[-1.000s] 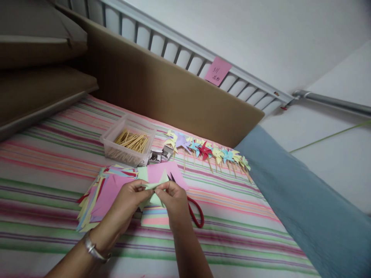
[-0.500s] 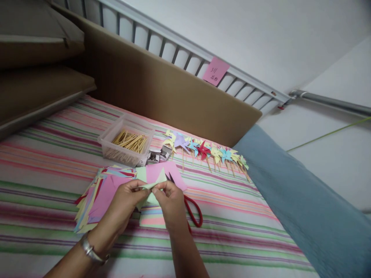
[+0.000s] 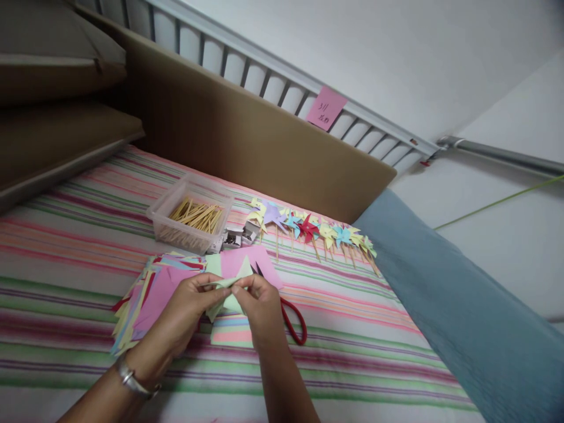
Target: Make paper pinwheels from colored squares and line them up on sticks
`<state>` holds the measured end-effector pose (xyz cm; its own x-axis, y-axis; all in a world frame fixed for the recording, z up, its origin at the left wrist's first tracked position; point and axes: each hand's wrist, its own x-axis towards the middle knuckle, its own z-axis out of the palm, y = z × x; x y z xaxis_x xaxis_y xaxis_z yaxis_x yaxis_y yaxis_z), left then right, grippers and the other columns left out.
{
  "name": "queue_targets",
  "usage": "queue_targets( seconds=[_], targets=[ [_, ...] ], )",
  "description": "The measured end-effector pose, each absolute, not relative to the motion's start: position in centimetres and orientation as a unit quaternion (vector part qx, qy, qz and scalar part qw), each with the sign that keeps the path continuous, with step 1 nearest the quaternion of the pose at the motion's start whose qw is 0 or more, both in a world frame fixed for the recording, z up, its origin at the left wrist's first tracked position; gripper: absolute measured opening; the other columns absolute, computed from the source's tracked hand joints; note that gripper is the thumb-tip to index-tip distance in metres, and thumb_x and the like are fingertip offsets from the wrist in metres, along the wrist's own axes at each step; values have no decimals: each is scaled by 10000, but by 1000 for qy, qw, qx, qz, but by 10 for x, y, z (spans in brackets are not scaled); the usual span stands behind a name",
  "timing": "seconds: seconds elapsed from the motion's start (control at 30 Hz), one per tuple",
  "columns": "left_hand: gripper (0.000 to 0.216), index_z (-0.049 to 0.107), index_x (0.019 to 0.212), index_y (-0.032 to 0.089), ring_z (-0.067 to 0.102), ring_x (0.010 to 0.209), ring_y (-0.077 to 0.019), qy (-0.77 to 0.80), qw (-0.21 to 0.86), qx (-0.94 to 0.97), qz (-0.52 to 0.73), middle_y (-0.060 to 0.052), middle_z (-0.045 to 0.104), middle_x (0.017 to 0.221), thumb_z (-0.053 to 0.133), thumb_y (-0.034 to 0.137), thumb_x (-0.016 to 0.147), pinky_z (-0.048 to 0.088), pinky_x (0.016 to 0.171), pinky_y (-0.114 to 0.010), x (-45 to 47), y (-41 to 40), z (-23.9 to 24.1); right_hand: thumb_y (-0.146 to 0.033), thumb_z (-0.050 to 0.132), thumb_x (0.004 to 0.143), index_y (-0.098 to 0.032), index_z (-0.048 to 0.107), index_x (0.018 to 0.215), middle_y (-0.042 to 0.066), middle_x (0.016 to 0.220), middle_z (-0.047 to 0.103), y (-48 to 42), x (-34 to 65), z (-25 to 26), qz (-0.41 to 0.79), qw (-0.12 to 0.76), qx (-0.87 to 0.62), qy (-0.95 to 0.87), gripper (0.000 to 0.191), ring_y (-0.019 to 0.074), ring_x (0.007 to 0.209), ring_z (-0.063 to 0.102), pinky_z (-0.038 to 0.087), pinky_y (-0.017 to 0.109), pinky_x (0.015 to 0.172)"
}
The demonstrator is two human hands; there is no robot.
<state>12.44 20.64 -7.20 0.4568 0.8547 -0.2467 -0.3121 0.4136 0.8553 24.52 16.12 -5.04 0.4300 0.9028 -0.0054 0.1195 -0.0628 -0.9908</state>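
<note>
Pinching pale-green paper (image 3: 232, 303) | left fingers (image 3: 215, 298), right fingers (image 3: 243, 297) both gripping | hold unchanged since earlier

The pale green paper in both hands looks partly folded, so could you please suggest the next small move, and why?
Perhaps bend the raised corner of the pale green paper in toward the middle: the left hand and right hand pinch the folded paper there, while that corner sticks up.

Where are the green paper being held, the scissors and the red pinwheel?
Green paper (image 3: 232, 303): head view, on its lower part.
Scissors (image 3: 304, 326): head view, on the red handle loop.
Red pinwheel (image 3: 308, 228): head view, at its centre.
</note>
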Motion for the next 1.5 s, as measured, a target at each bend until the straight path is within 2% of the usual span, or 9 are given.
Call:
queue_targets(
  seconds=[0.27, 0.47, 0.7, 0.87, 1.03, 1.13, 1.3, 1.5],
  targets=[
    [147, 694, 738, 176, 543, 608, -110, 352, 763, 385, 381, 3, 649, 654, 766, 252, 634, 385, 571, -210, 123, 206, -76, -226, 625, 643, -175, 595, 607, -49, 547, 506, 161, 245, -49, 361, 555, -631, -404, 69, 112, 555, 425, 363, 231, 576],
    [138, 689, 724, 174, 509, 559, -93, 353, 762, 384, 383, 19, 623, 616, 760, 260, 641, 367, 528, -198, 123, 206, -80, -223, 625, 641, -176, 594, 605, -35, 588, 549, 161, 245, -51, 359, 553, -635, -403, 66, 124, 593, 463, 375, 238, 603],
    [134, 666, 635, 162, 474, 502, -69, 352, 759, 373, 400, 44, 581, 545, 770, 245, 620, 353, 491, -176, 126, 205, -74, -204, 613, 654, -176, 596, 618, -19, 633, 589, 161, 242, -47, 358, 545, -644, -400, 49, 138, 633, 501, 396, 255, 648],
    [118, 667, 617, 167, 517, 502, -81, 353, 780, 339, 390, 33, 623, 551, 771, 222, 612, 374, 494, -182, 126, 205, -70, -196, 596, 686, -178, 612, 696, -11, 700, 618, 159, 241, -45, 334, 538, -646, -426, 26, 144, 673, 527, 412, 256, 666],
    [102, 705, 640, 159, 556, 503, -106, 349, 793, 349, 358, 3, 663, 560, 766, 237, 616, 393, 492, -200, 123, 207, -66, -163, 560, 707, -191, 626, 848, -8, 798, 633, 156, 241, -45, 324, 526, -631, -470, 158, 152, 755, 561, 433, 252, 695],
    [116, 733, 692, 161, 595, 550, -139, 351, 782, 359, 368, -20, 700, 610, 764, 234, 607, 432, 547, -229, 119, 211, -63, -162, 544, 724, -203, 611, 979, -8, 814, 626, 155, 241, -43, 360, 545, -597, -466, 267, 147, 773, 573, 438, 235, 667],
    [246, 752, 840, 165, 644, 712, -205, 348, 761, 366, 408, -66, 745, 778, 763, 235, 604, 463, 701, -290, 113, 218, -59, -234, 596, 731, -178, 545, 1092, -8, 747, 617, 159, 242, -40, 381, 580, -594, -407, 368, 133, 667, 572, 429, 230, 606],
    [192, 751, 827, 174, 632, 757, -181, 344, 752, 356, 434, -49, 742, 785, 744, 190, 636, 440, 767, -274, 114, 216, -59, -202, 684, 638, -176, 645, 911, 43, 888, 690, 158, 234, -37, 404, 519, -622, -424, 277, 211, 849, 623, 474, 275, 692]
  ],
)
